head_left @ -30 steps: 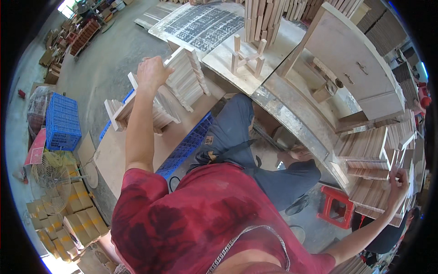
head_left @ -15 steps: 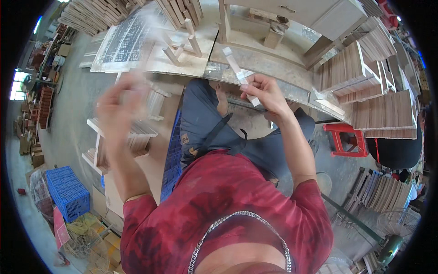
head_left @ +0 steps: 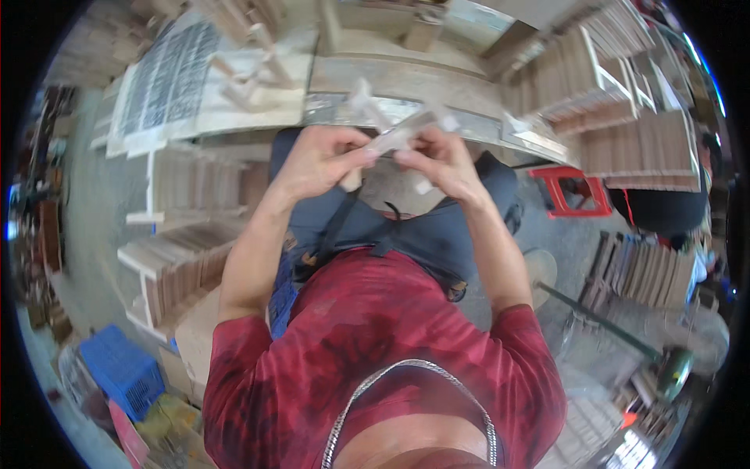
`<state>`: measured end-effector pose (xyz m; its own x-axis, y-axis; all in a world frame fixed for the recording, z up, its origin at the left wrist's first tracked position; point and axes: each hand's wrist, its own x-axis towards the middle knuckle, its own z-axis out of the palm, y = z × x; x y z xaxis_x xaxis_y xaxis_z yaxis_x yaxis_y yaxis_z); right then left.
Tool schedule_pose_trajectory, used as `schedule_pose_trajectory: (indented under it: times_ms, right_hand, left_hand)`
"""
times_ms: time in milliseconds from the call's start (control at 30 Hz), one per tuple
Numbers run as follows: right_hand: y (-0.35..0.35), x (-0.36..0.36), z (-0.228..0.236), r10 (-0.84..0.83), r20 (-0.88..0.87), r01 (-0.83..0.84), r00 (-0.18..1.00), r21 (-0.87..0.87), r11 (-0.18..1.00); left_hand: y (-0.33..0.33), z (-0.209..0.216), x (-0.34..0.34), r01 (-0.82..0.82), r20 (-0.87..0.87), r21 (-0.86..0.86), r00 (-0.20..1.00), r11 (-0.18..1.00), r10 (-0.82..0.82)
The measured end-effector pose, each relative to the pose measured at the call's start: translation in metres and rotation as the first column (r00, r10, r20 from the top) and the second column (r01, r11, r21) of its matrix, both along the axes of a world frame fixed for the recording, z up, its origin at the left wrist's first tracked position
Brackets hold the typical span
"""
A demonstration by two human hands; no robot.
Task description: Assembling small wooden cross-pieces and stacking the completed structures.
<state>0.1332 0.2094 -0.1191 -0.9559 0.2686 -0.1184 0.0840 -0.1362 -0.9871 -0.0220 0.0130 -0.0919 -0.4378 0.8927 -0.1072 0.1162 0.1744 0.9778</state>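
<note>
Two pale wooden strips cross in front of my lap, just short of the worktable. Between thumb and fingers, my left hand (head_left: pixel 322 162) is closed on one strip (head_left: pixel 414 127), which slants up toward the right. My right hand (head_left: pixel 445 162) pinches the other strip (head_left: pixel 364 103), whose far end leans left and whose near end sticks out below the fingers. The strips overlap between the hands; blur hides whether they touch. Beyond them, on the left board of the table, sits a small wooden frame piece (head_left: pixel 269 70).
The worktable edge (head_left: pixel 328 109) runs ahead of me. Stacked wooden slats (head_left: pixel 637 148) stand at the right, and more stacks (head_left: pixel 176 266) at the left. A red stool (head_left: pixel 574 191) is on the right, a blue crate (head_left: pixel 121 371) at lower left.
My left hand has come right from the left side and now meets my right hand, with a strip in it. My view has shifted, and the frame piece sits further left.
</note>
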Motion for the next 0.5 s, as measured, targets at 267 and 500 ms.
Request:
schedule_pose_trajectory:
  times_ms: [267, 500]
  right_hand:
    - [0.012, -0.010, -0.016, 0.024, -0.182, -0.009, 0.983, 0.084, 0.996]
    - [0.007, -0.007, -0.034, 0.008, -0.184, -0.034, 0.983, -0.139, 0.990]
  left_hand:
    - [0.022, -0.029, -0.026, 0.075, 0.056, -0.028, 0.996, 0.997, -0.073]
    - [0.026, -0.038, -0.024, 0.126, 0.222, -0.019, 0.968, 0.992, -0.119]
